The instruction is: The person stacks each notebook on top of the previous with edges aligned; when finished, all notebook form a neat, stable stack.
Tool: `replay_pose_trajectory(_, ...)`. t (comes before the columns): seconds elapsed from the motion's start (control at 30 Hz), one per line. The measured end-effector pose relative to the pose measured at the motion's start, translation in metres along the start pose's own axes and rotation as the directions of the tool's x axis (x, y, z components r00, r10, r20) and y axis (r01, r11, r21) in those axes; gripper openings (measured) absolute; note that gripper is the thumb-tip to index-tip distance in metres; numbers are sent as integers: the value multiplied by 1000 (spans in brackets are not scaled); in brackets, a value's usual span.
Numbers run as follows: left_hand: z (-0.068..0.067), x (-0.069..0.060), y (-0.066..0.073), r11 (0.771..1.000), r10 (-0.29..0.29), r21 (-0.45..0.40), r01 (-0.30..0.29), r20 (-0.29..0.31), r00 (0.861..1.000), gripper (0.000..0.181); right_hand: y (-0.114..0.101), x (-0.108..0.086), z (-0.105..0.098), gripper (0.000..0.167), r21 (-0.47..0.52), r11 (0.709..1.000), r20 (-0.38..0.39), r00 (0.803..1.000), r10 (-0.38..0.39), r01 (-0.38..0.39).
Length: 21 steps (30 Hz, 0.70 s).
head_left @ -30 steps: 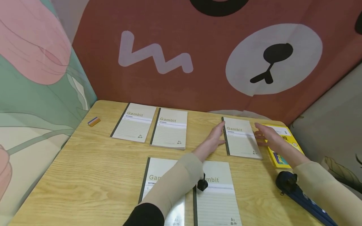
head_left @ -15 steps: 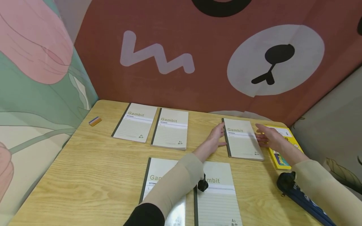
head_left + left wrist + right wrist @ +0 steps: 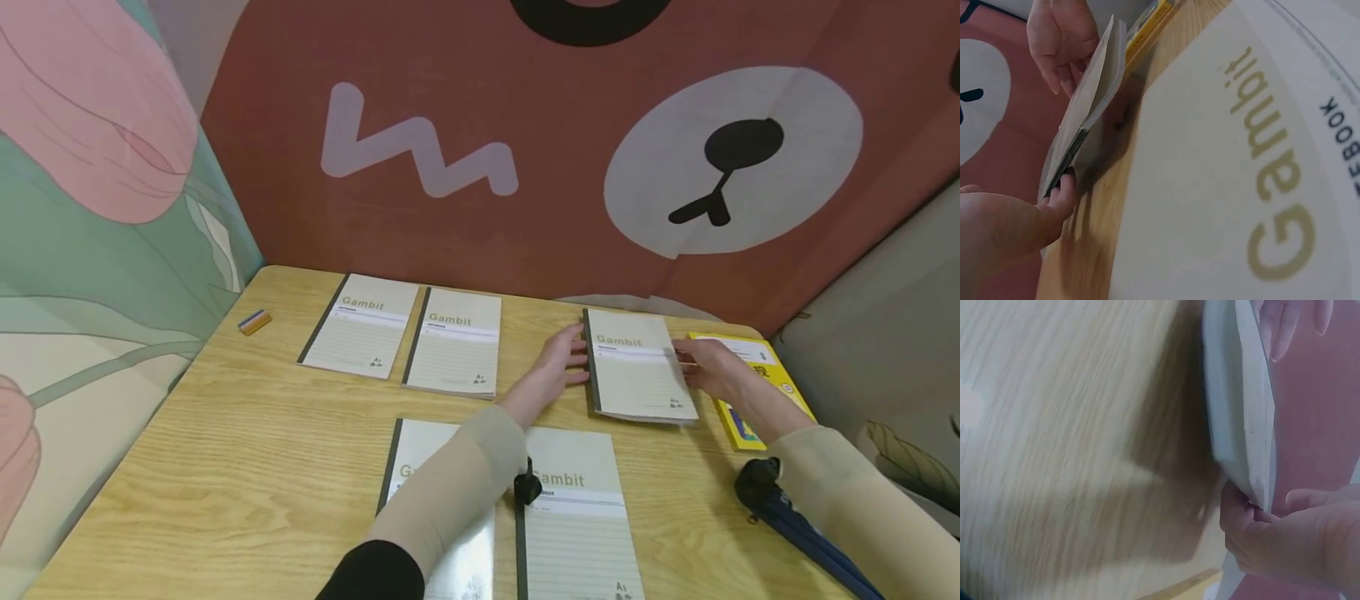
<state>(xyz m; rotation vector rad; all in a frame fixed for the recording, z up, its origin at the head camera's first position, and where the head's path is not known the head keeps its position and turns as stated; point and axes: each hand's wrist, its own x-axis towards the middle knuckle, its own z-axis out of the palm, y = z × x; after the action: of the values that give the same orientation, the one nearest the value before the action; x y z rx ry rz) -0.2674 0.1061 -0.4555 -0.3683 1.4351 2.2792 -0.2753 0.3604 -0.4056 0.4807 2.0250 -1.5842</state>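
Observation:
A pale Gambit notebook point(image 3: 637, 367) with a dark spine is raised a little off the table at the right, between both hands. In the left wrist view, my left hand point(image 3: 1016, 222) holds the notebook's spine edge with its fingertips under it. My right hand point(image 3: 720, 371) holds the opposite edge; in the right wrist view its fingers point(image 3: 1238, 519) bend beneath that edge. The notebook's pages point(image 3: 1257, 412) fan slightly apart, and a shadow falls on the wood below.
Two similar notebooks point(image 3: 453, 342) lie at the back left, and two more point(image 3: 577, 533) at the front, partly under my left forearm. A yellow book point(image 3: 780, 383) lies beside my right hand, with a dark blue pouch point(image 3: 802, 533) nearer. An eraser point(image 3: 255, 322) sits far left.
The notebook has risen off the table and shifted slightly left. My right hand has moved in to its right edge, while my left hand has moved slightly left with the spine.

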Motion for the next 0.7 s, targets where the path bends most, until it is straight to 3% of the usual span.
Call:
replay_pose_trajectory(0.23,-24,-16,29,997,76,27,-79,104,992,55,-16,-10,24,60,-3,993,-3,993,-114,114)
replay_pose_trajectory(0.33,-42,-24,44,990,111,70,-122,140,984,55,-24,-13,38,57,70,985,29,987,-160,157)
replay_pose_trajectory(0.53,-85,-43,76,972,171,126,-196,190,967,53,-40,-18,74,35,206,953,107,963,-248,223)
replay_pose_trajectory(0.7,-115,-59,96,968,208,102,-227,176,962,51,-48,-18,101,30,327,917,143,947,-288,229)
